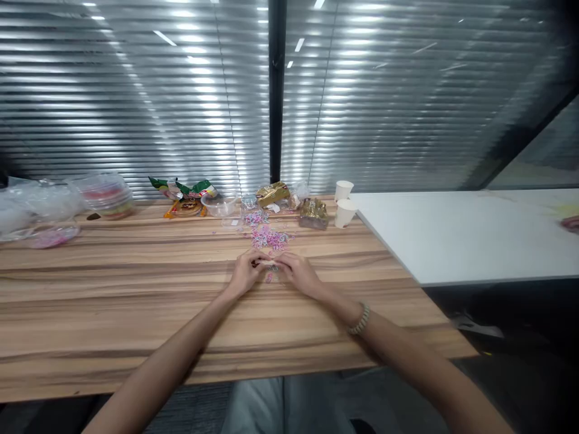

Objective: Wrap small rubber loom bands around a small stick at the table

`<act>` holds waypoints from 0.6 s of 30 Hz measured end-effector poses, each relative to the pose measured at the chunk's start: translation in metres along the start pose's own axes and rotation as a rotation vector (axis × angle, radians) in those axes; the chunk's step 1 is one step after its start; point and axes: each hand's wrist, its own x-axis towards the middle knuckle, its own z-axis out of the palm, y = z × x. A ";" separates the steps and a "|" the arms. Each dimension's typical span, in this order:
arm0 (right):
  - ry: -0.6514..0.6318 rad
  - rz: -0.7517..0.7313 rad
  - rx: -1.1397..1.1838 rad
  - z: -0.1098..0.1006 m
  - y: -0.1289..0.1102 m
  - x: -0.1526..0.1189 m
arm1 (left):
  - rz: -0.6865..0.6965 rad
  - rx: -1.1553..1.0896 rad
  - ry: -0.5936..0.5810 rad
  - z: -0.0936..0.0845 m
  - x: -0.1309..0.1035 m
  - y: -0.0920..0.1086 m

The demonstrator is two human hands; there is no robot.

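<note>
My left hand [245,271] and my right hand [298,272] meet over the wooden table, fingertips bent inward and pinched. Between them is something small and pale, too small to make out. Just beyond my fingers lies a loose heap of small pink, purple and white pieces [270,238], perhaps beads or links. A smaller pile of like pieces [256,217] sits behind it. Below my fingertips a few pink pieces [269,278] rest on the wood. A beaded bracelet [359,319] circles my right wrist.
Along the back stand a clear plastic bowl [220,205], green snack packaging [183,188], gold packages [313,214] and two paper cups [345,213]. Stacked plastic containers [106,196] and clear bags [38,200] are at left. A white table [465,235] adjoins at right, with another person's hand [570,223] at its edge.
</note>
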 end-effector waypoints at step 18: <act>0.014 0.046 -0.007 0.001 0.001 0.000 | -0.023 0.002 0.046 0.003 0.000 -0.001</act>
